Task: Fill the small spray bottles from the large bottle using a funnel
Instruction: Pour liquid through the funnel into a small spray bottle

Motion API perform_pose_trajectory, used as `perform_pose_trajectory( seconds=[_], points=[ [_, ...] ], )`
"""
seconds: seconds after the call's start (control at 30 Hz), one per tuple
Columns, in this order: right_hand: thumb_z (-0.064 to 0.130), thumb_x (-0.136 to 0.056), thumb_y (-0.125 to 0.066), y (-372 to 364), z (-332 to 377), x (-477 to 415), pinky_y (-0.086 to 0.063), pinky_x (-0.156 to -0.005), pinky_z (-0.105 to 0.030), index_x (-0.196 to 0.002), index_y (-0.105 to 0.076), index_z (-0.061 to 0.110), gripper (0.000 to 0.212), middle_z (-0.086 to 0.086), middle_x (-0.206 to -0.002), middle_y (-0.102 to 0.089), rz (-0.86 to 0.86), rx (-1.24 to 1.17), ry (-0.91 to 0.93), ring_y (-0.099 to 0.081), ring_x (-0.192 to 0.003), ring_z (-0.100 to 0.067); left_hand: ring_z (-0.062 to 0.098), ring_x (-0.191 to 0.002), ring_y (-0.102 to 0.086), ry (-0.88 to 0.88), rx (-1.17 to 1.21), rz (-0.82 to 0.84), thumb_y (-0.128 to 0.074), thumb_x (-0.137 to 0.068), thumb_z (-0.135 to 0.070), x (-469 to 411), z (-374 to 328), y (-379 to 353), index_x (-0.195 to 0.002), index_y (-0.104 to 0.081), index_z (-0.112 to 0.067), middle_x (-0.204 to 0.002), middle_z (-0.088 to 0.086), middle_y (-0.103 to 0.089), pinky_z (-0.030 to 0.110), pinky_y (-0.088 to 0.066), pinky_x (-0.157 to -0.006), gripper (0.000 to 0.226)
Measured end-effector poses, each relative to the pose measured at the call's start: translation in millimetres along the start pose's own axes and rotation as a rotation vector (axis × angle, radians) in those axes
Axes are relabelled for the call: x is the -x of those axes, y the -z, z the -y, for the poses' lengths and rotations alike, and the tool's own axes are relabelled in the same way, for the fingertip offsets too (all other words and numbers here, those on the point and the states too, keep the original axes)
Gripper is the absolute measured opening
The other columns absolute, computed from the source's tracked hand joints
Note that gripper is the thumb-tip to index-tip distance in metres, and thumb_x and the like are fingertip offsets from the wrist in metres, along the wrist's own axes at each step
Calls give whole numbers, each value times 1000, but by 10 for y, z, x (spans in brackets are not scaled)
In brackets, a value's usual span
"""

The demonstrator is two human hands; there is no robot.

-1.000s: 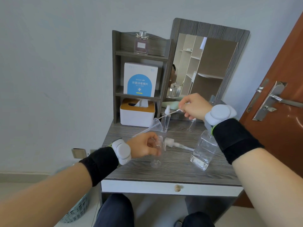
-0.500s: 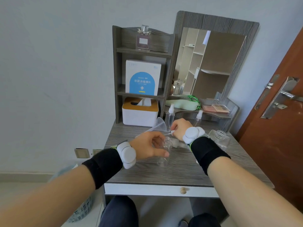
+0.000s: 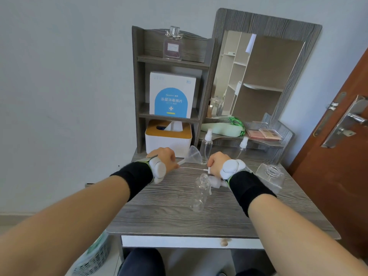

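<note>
Since half a second ago the left hand has let go of the open small bottle and slid away to ten o'clock, reaching the stem of the clear funnel, while the right hand has barely shifted. From the head camera, the only view, the left fingers curl at the funnel's spout, though whether they are clamped on it cannot be told. The right hand is closed around a thin white dip tube, apparently setting the removed sprayer down out of the way. That small bottle stands uncapped at the centre of the desk, neck free for the funnel. Toward three o'clock the large bottle sits tilted with its mouth open, near the pouring hand. Two capped spray bottles wait at twelve o'clock beside the funnel, probably next in line.
</note>
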State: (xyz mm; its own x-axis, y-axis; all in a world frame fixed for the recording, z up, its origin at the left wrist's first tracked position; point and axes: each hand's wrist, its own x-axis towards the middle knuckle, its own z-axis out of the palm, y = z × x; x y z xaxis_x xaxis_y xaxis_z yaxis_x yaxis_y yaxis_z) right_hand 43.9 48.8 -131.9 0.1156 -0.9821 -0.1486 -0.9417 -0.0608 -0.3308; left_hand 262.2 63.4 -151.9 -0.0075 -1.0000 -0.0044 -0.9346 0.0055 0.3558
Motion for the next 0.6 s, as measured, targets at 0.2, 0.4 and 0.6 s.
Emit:
perform_pose_trajectory(
  seconds=[0.2, 0.4, 0.6],
  points=[
    [2, -87, -60, 4, 21, 32, -54, -93, -36, -109, -72, 8, 25, -10, -115, -70, -9, 37, 18, -65, -105, -28, 22, -82, -65, -11, 3, 53, -68, -89, -35, -111, -11, -69, -94, -69, -22, -92, 2, -69, 27, -50, -69, 13],
    [0, -87, -50, 193, 61, 297, -54, -88, -36, -107, -70, 15, 31, -5, -116, -66, -106, 24, 111, -63, -103, -27, 22, -88, -61, -30, 64, -59, -68, -89, -34, 19, 13, 82, -98, -68, -20, -99, 2, -64, 31, -52, -81, 17],
    [-7, -89, -40, 262, 80, 669, -52, -87, -33, -110, -68, 16, 41, -5, -116, -67, -44, -57, 216, -62, -104, -25, 21, -82, -63, -78, 286, -107, -69, -89, -32, 297, -173, 399, -82, -63, -24, -84, 0, -65, 36, -53, -79, 12]
  ],
)
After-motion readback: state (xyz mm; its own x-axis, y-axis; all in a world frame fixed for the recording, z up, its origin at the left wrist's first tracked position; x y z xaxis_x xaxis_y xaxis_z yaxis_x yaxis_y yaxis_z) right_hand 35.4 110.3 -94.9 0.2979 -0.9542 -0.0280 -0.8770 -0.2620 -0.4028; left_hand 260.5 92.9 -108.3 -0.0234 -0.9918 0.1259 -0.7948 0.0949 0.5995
